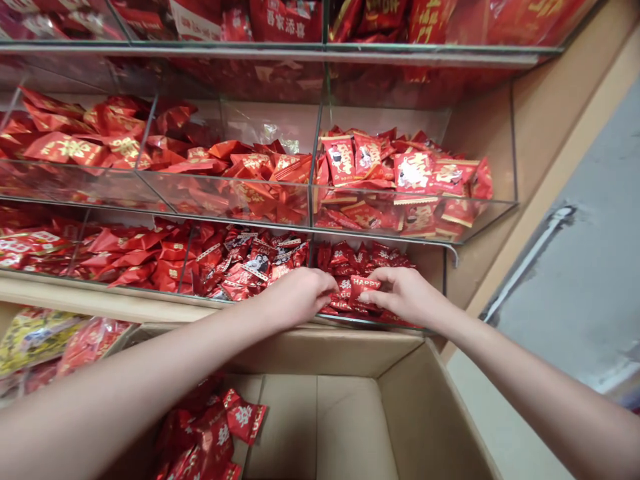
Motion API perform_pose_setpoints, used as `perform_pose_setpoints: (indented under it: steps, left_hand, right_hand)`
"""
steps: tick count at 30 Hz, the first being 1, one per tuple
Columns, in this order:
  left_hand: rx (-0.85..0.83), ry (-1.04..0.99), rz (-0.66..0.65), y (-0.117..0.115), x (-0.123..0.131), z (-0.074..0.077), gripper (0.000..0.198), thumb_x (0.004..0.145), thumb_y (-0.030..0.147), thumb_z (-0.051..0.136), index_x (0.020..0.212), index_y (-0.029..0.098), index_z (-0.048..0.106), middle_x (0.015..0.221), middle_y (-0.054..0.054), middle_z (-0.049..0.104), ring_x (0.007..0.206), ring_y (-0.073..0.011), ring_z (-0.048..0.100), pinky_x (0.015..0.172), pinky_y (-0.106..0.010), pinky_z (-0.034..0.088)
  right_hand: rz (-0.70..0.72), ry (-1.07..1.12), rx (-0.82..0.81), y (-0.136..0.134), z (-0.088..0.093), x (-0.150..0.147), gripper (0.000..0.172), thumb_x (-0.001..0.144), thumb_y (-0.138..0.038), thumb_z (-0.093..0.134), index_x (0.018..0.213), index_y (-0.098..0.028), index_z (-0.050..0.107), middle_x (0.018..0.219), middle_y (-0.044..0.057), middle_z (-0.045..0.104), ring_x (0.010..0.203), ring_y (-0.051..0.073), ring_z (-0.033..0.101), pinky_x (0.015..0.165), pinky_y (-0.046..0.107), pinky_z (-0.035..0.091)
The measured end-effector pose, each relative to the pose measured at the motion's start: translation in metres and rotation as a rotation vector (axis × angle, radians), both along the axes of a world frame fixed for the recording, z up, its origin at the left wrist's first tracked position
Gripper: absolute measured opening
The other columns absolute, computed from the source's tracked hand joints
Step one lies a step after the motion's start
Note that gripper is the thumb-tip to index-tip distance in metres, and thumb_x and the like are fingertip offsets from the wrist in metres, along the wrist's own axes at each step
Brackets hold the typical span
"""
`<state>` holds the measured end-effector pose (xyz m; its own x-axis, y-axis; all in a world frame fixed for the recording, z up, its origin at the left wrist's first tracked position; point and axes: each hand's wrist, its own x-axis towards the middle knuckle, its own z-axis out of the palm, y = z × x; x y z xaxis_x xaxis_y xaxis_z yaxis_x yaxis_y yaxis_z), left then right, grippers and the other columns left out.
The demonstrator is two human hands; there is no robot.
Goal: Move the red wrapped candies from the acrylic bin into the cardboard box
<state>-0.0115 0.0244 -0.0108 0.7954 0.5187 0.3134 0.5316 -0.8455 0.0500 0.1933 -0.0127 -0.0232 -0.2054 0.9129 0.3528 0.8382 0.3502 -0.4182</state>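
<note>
Both hands reach into the lower right compartment of small red candy packets (343, 257). My right hand (400, 293) pinches a red packet marked "HAPPY" (364, 288) between thumb and fingers. Just left of it, my left hand (305, 293) has its fingers curled down at the packets; what they hold, if anything, is hidden. Below the hands stands an open cardboard box (410, 400), with a pile of red packets (215, 433) in its left part.
Clear dividers split the shelves. Larger red packets (70, 150) and cartoon-print packets (415, 173) fill the middle shelf. A clear shelf lip (400, 213) overhangs the hands. Yellow bags (40, 337) lie at lower left; a wooden side panel (540, 173) borders the right.
</note>
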Motion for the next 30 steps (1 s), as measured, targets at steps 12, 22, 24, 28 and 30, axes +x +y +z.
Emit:
perform_pose_setpoints:
  steps: [12,22,24,28,30]
  left_hand:
    - [0.079,0.274,-0.119,0.001,0.024,0.002,0.014,0.076,0.027,0.05,0.08,0.021,0.061,0.083,-0.002,0.064,0.078,-0.0167,0.058,0.064,-0.023,0.039]
    - [-0.118,0.639,-0.151,0.001,0.074,0.016,0.049,0.063,0.006,0.048,0.105,0.028,0.057,0.094,-0.002,0.064,0.076,-0.0178,0.057,0.054,-0.023,0.038]
    - [-0.125,0.679,-0.162,0.001,0.078,0.017,0.051,0.062,0.005,0.049,0.108,0.028,0.056,0.095,-0.002,0.064,0.076,-0.0176,0.057,0.055,-0.023,0.038]
    - [-0.08,0.695,-0.177,0.003,0.08,0.018,0.043,0.063,0.007,0.049,0.1,0.026,0.061,0.096,-0.004,0.062,0.074,-0.0178,0.057,0.055,-0.024,0.039]
    - [-0.046,0.687,-0.177,0.005,0.078,0.018,0.036,0.065,0.009,0.048,0.094,0.024,0.063,0.097,-0.005,0.061,0.074,-0.0185,0.057,0.055,-0.025,0.039]
  right_hand:
    - [-0.156,0.273,-0.012,-0.005,0.007,0.021,0.026,0.07,-0.044,0.052,0.071,-0.018,0.057,0.055,0.001,0.06,0.048,0.012,0.052,0.044,0.022,0.037]
    - [-0.226,0.225,0.102,-0.015,-0.006,0.035,0.027,0.072,-0.044,0.051,0.072,-0.018,0.057,0.057,0.001,0.061,0.048,0.011,0.05,0.043,0.022,0.037]
    - [-0.23,0.224,0.108,-0.017,-0.009,0.038,0.027,0.072,-0.044,0.052,0.072,-0.018,0.058,0.058,0.002,0.061,0.048,0.011,0.051,0.044,0.022,0.038]
    - [-0.212,0.246,0.117,-0.022,-0.014,0.043,0.028,0.071,-0.044,0.053,0.074,-0.017,0.059,0.061,0.002,0.062,0.05,0.011,0.052,0.045,0.022,0.039]
    - [-0.209,0.248,0.096,-0.025,-0.014,0.043,0.029,0.071,-0.044,0.052,0.074,-0.017,0.059,0.06,0.002,0.061,0.049,0.011,0.052,0.044,0.022,0.039]
